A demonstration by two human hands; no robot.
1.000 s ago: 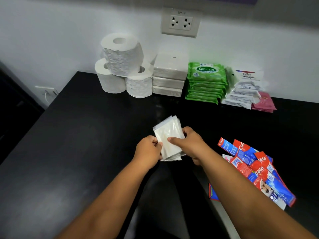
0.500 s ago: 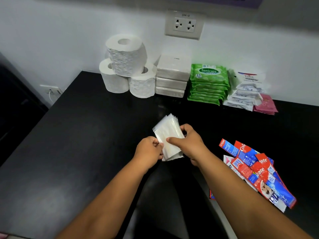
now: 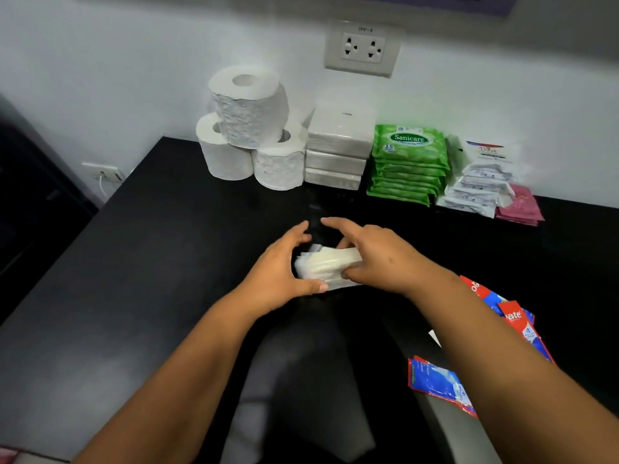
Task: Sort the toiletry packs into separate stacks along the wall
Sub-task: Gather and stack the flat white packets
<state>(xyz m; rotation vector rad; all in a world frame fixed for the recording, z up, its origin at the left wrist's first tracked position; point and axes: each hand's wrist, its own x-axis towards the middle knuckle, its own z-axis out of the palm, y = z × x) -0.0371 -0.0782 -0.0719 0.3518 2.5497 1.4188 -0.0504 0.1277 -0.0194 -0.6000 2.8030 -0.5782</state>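
Both hands' grip, left hand and right hand, clasps the white sachets, now lowered flat from upright. Stacking beyond the grip comes next.

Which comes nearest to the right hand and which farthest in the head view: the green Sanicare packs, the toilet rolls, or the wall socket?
From the right hand, which holds the clear packs:
1. Green Sanicare packs, ahead, slightly right, by the wall.
2. Toilet rolls, ahead and left, in the corner.
3. Wall socket, up on the wall, above the stacks.
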